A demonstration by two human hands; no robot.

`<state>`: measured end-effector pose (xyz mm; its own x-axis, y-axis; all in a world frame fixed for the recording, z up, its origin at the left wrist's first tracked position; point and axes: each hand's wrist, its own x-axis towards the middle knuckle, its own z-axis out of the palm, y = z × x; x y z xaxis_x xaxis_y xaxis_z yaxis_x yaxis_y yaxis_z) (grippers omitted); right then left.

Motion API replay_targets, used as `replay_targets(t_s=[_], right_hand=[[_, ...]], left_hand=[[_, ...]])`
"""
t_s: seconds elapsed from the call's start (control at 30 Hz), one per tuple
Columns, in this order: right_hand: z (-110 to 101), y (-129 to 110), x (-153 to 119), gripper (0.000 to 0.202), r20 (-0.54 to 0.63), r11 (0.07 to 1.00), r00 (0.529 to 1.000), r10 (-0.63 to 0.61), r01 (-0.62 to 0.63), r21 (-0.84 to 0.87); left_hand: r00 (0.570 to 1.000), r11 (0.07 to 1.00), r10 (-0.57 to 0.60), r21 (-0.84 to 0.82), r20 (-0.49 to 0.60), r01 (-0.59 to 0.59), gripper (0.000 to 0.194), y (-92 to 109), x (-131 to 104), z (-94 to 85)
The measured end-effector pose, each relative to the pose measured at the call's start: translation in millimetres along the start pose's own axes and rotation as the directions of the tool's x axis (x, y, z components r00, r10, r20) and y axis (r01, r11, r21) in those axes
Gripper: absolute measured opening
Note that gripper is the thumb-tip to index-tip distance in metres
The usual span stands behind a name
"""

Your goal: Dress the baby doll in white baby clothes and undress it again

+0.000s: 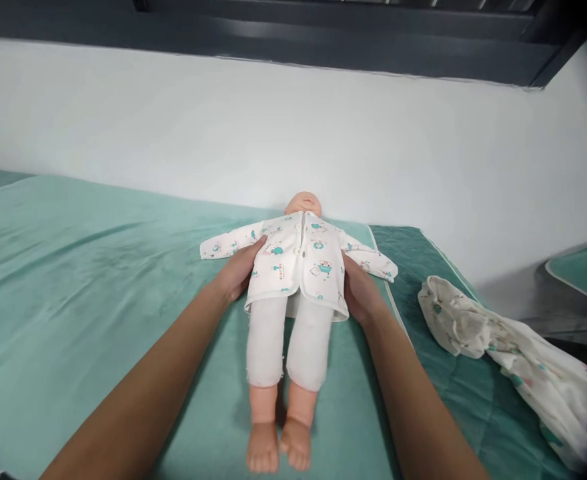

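A baby doll (303,202) lies on its back on a green sheet, its feet toward me and its head near the wall. It wears a white printed jacket (278,257) with the sleeves spread out and white leggings (266,340); its lower legs are bare. My left hand (241,269) lies along the left side of the jacket, its fingertips by the doll's armpit. Against the right side rests my right hand (361,287), its fingers partly hidden by the jacket. Both hands hold the doll's torso between them.
A crumpled printed white cloth (528,353) lies on the darker green cover (441,377) at the right. Behind the bed rises a white wall (273,127), with a dark metal frame (283,37) across the top. Another green fabric piece (586,270) is at the far right.
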<state>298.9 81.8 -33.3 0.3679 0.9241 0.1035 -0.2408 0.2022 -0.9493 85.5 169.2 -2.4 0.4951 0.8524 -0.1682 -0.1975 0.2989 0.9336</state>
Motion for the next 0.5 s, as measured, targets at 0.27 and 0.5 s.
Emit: replay_targets(t_s=[0.27,0.5], right_hand=[[-10,-8,2,0.026,0.066,0.936,0.965,0.253,-0.262,0.236],[-20,-7,3,0.025,0.027,0.919,0.982,0.188,-0.186,0.349]], left_hand=[[0.998,1.0,0.004,0.015,-0.064,-0.003,0.049,-3,-3,-8.6],[0.987,0.999,0.032,-0.004,-0.159,-0.033,0.038,-5,-1,-14.3]])
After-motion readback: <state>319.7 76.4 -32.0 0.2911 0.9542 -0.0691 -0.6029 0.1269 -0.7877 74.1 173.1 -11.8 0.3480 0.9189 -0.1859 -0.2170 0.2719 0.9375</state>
